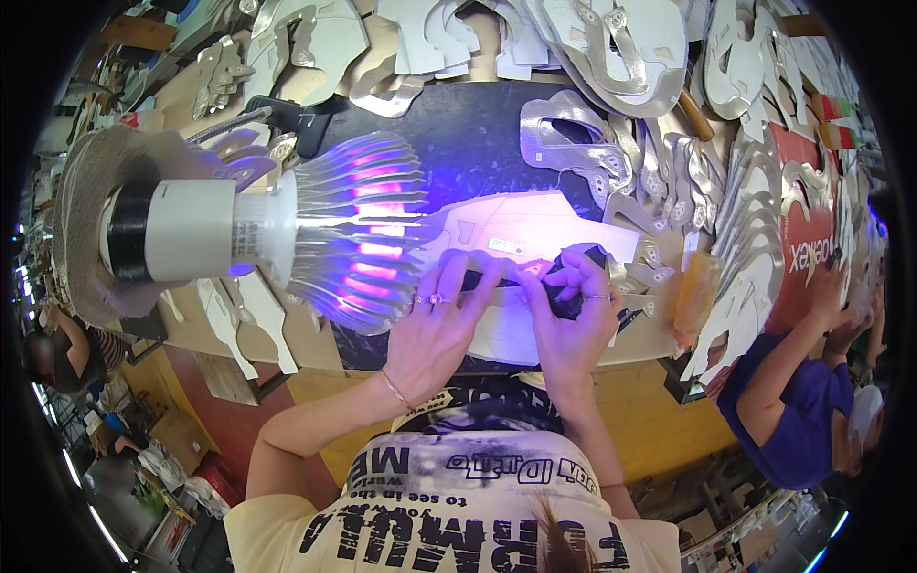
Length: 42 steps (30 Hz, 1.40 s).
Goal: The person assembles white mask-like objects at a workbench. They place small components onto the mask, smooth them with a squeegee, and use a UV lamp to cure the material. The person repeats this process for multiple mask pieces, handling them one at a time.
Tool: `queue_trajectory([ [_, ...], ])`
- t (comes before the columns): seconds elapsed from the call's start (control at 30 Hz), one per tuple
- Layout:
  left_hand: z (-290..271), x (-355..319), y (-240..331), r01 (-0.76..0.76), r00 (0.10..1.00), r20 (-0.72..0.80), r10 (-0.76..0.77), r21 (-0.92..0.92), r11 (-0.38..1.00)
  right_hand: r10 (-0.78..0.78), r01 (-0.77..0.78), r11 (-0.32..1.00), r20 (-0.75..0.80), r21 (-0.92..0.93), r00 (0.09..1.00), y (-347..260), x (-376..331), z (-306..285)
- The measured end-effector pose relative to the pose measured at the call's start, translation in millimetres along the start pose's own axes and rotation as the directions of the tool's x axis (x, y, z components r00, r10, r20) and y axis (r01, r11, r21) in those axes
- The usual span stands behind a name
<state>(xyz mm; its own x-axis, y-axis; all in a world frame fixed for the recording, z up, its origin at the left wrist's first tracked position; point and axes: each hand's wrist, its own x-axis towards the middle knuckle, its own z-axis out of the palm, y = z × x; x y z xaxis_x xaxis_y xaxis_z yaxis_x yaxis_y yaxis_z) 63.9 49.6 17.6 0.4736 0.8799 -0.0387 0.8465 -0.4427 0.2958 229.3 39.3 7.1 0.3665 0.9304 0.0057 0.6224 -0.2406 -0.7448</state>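
A large pale shoe-upper piece [546, 216] lies on the dark work mat, brightly lit in violet. It bears a small label [506, 245] near its middle. My left hand [441, 304] grips its near edge, with bent fingers over it. My right hand [576, 320] is close beside, its fingers curled; what they pinch is too small to make out. A small pinkish patch [536, 269] shows between the hands. Dark material [594, 254] shows behind the right fingers. Nearer me, another pale piece [504, 334] lies below the hands.
A finned lamp [358, 229] stands close on the left, its head reaching beside my left hand. Silvery cut pieces [565, 136] are heaped at the far right of the mat [449, 124]. An amber block [697, 291] sits further right. At right, a person in purple [788, 406] works nearby.
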Motion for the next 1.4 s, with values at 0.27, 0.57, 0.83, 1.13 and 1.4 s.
queue_trajectory([
  [0.27,0.9,14.3,-3.8,-0.109,0.988,0.102,0.117,-0.085,0.99,-0.069,0.071,0.996,-0.034,0.06,0.997,10.2,-2.8,-3.1],
  [0.57,3.9,8.5,-5.6,-0.158,0.98,0.121,0.16,-0.023,0.987,-0.312,0.259,0.895,-0.093,-0.364,0.946,18.7,-9.7,0.7],
  [0.83,6.5,5.7,-8.5,-0.172,0.974,0.148,0.172,-0.016,0.985,-0.337,0.294,0.844,-0.018,-0.449,0.941,21.9,-12.6,2.3],
  [1.13,6.0,8.3,-7.6,-0.185,0.976,0.119,0.183,0.004,0.983,-0.328,0.308,0.854,0.026,-0.418,0.944,18.5,-7.3,-1.8],
  [1.4,2.4,9.6,-0.2,-0.142,0.978,0.161,0.134,0.04,0.989,-0.357,0.355,0.866,0.064,-0.352,0.932,18.6,-0.5,-11.1],
])
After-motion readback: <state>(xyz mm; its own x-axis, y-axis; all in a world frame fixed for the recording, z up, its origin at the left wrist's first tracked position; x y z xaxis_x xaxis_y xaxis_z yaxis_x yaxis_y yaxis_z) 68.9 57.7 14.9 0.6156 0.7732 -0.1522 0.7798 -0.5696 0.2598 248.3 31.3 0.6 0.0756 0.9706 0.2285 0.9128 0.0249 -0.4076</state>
